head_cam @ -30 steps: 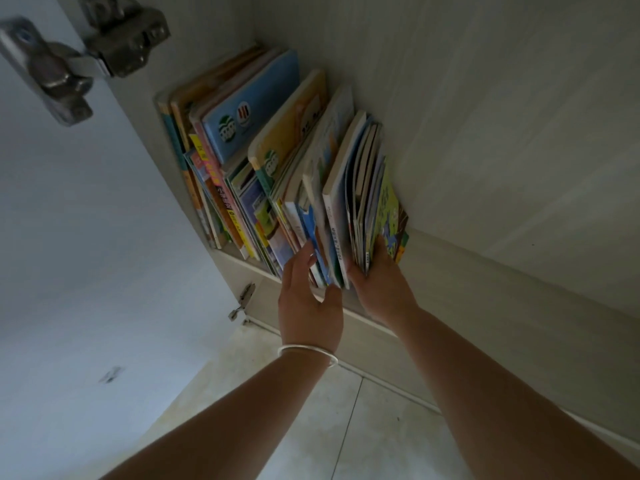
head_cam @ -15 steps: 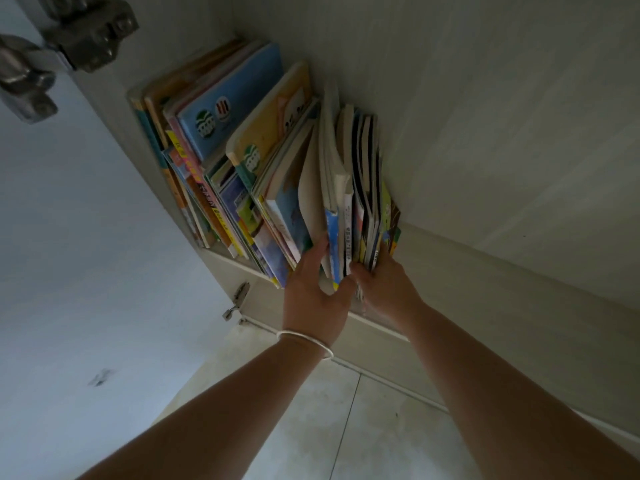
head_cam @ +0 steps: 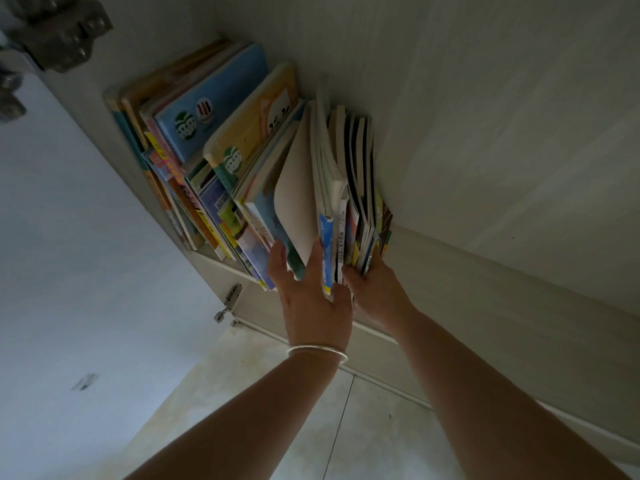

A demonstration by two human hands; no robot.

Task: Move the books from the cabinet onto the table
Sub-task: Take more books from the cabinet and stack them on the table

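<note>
Pale floor tiles (head_cam: 363,427): they lie nearest, under both my forearms, with a thin joint line running between them.
Bracelet (head_cam: 317,351): a silvery band circles my left wrist.
Left hand (head_cam: 313,299): fingers straight and reaching into the row of books, thumb out to the left against a blue-green cover; it parts the books and clasps nothing (the fingertips are hidden behind a cover).
Right hand (head_cam: 377,292): just right of the left one, thumb on the near spines and fingers going round the far side of a bundle of thin books (head_cam: 356,216), so I hold that bundle at its lower corner.
Bundle position: it stands upright on the cabinet shelf (head_cam: 450,271), at the right end of the row, its lower end over the shelf's front edge, with a pale cover (head_cam: 299,199) bowed away to its left.
Remaining books (head_cam: 207,161): these lean leftward in the cabinet, a blue one (head_cam: 214,109) and a yellow one (head_cam: 259,123) uppermost, the far-left ones against the side wall.
Latch (head_cam: 228,303): a small metal fitting sits on the frame below the row.
Cabinet back (head_cam: 485,116): a pale, wood-grained panel rises behind and to the right of the books.
Hinge (head_cam: 59,32): grey metal at the top left, on the open white door (head_cam: 69,254).
</note>
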